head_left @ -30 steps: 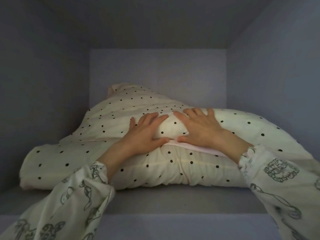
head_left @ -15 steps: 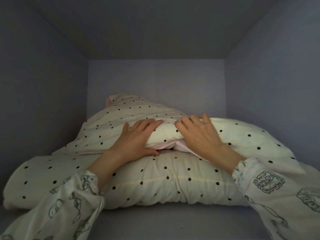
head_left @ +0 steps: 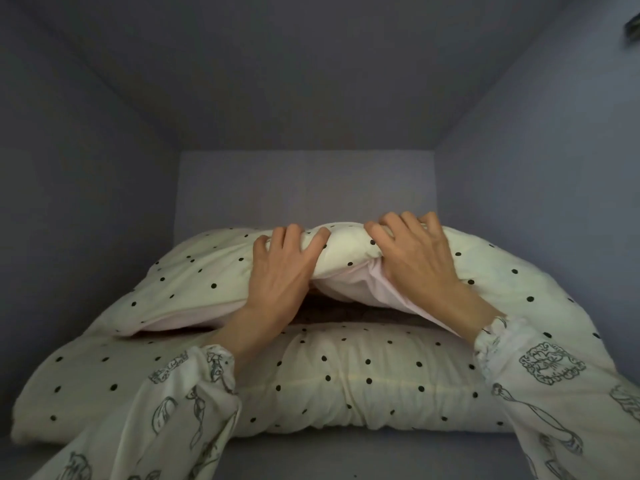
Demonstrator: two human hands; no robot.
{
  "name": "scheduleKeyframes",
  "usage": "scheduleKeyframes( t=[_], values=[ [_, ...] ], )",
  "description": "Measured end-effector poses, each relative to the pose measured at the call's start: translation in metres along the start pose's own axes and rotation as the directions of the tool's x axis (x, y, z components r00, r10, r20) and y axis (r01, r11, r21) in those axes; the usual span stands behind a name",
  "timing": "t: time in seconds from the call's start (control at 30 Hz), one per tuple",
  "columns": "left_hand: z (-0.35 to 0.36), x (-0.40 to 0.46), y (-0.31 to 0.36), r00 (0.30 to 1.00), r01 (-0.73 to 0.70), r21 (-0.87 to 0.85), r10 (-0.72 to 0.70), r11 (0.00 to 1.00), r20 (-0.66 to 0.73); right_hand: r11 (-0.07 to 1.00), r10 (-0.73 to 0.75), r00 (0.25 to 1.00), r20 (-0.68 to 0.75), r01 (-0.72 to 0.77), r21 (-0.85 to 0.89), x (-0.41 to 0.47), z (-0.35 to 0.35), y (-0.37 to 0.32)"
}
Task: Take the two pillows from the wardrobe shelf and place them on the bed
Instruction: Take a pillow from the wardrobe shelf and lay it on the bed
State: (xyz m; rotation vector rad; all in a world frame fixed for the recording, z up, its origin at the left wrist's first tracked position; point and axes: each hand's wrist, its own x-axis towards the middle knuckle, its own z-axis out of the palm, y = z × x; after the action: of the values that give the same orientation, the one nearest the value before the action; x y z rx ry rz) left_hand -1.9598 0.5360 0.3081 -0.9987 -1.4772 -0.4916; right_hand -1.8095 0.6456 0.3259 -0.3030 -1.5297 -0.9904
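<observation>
Two cream pillows with black dots lie stacked on the wardrobe shelf [head_left: 346, 455]. The upper pillow [head_left: 194, 278] has a pale pink underside, and its front edge is raised off the lower pillow [head_left: 346, 386], leaving a dark gap between them. My left hand [head_left: 280, 271] grips the upper pillow's front edge from the left of its middle. My right hand [head_left: 415, 261] grips the same edge just to the right. Fingers of both hands curl over the top of the bunched fabric. Both sleeves are cream with line drawings.
The shelf is a grey box: side walls [head_left: 69, 237] left and right, a back panel [head_left: 304, 188] behind the pillows, a ceiling panel above. A strip of bare shelf runs in front of the lower pillow.
Both hands have closed on the upper pillow's front edge and lifted it, opening a gap above the lower pillow. The view has moved closer.
</observation>
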Motion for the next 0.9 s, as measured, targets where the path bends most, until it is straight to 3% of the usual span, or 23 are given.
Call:
scheduleKeyframes(
  t=[0.37,0.6,0.73,0.9],
  values=[
    [-0.132,-0.009,0.013,0.993,-0.048,-0.020,0.046,0.999,-0.112,0.997,0.062,0.985,-0.159,-0.069,-0.039,0.015,-0.118,0.004],
    [-0.209,-0.052,0.037,0.974,-0.150,-0.048,0.140,0.987,-0.180,0.992,0.124,0.985,-0.123,-0.119,0.043,-0.025,-0.198,-0.005],
    [-0.226,-0.082,0.054,0.981,-0.160,-0.056,0.152,0.986,-0.124,0.992,0.103,0.994,-0.029,-0.101,0.069,-0.057,-0.219,-0.008],
    [-0.223,-0.120,0.058,0.965,-0.235,-0.032,0.237,0.971,0.115,0.993,-0.022,0.997,0.078,0.013,0.119,-0.089,-0.228,-0.017]
  ],
)
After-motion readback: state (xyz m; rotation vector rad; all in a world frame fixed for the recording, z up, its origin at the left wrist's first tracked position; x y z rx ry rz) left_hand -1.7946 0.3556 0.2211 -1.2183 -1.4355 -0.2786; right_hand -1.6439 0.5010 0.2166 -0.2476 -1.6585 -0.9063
